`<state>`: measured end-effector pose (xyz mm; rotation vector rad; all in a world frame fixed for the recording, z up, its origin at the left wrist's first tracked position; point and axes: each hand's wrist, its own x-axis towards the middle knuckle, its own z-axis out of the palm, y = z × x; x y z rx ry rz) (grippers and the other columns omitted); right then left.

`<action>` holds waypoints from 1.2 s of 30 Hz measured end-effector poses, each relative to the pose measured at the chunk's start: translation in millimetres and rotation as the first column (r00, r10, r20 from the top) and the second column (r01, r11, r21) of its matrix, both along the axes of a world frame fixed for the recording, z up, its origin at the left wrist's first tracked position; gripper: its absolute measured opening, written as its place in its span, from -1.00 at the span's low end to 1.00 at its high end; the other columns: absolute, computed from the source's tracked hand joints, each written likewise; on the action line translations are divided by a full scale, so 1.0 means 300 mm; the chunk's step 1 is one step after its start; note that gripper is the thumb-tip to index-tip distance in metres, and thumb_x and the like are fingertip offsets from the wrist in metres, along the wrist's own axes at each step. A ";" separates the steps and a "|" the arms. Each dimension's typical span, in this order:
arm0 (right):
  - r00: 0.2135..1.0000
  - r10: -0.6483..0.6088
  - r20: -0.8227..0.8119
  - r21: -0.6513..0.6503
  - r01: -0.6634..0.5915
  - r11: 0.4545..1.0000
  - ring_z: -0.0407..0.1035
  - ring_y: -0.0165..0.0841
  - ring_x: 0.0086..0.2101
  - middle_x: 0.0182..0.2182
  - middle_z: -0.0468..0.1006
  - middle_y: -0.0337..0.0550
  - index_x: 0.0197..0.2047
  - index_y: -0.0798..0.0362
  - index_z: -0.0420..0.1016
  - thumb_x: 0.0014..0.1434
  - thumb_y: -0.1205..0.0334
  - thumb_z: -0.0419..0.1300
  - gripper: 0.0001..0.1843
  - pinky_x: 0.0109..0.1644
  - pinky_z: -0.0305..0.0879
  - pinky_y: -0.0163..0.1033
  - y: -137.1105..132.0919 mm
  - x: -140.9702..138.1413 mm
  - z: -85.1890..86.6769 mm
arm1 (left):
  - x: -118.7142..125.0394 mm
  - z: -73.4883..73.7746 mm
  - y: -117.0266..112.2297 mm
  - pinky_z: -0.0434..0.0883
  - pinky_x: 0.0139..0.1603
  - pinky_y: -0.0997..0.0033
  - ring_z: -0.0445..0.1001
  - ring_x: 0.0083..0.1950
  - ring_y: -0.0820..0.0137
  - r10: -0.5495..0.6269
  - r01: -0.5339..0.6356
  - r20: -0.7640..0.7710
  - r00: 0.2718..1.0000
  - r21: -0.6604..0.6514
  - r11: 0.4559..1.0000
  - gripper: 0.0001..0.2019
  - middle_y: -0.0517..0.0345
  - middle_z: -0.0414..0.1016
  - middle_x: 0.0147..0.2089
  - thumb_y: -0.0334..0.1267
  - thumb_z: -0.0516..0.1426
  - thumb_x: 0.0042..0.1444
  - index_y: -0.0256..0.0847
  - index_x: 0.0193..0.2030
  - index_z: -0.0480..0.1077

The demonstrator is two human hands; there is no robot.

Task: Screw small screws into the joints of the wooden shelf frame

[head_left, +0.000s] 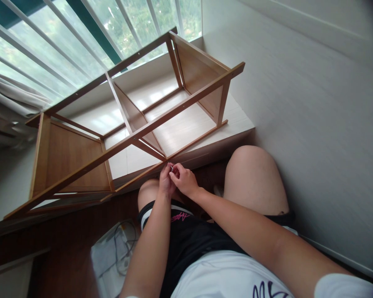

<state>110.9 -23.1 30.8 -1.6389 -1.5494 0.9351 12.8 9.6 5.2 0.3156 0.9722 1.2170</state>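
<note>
Both hands on one tiny bit of metal at the edge of a wooden rack

So the wooden rack (160,115) is sitting on a pale window ledge (236,114), running at a slant, with three solid panels: one at each end and a middle panel (133,109) between them. Long rails join them up, and there are small holes along the upper ones.

The action is at the near lower rail (194,140), right around where the middle panel's foot meets it. The right hand (185,179) has thumb and fingertips pinched together on a small metal piece (171,168), too small to tell exactly what it is. The left hand (165,182) is right up against the right one, fingers curled by that same piece just below the joint. Can't tell if the left is actually gripping it, or whether either hand touches the rail.

The person's bare knees are on either side of the hands, black shorts (202,236) with pink lettering below. Down on the dark floor (65,252), near the left forearm, there's a whitish package (107,256) with a dark cord (115,244) looped over it. Barred window (96,37) behind, greenery outside, plain wall (313,124) to the right.
</note>
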 end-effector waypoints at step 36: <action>0.988 0.049 0.147 -0.012 -0.048 0.999 0.45 -0.31 -0.29 -0.28 0.60 -0.15 -0.24 -0.04 0.52 0.28 0.04 0.08 -0.76 -0.24 0.20 -0.31 0.033 0.037 0.008 | -0.005 -0.012 0.008 0.40 -0.26 0.56 0.48 -0.39 0.54 0.056 -0.053 -0.076 0.996 0.039 0.998 -0.84 0.19 0.53 -0.41 -0.26 0.33 -0.05 -0.30 -0.37 0.51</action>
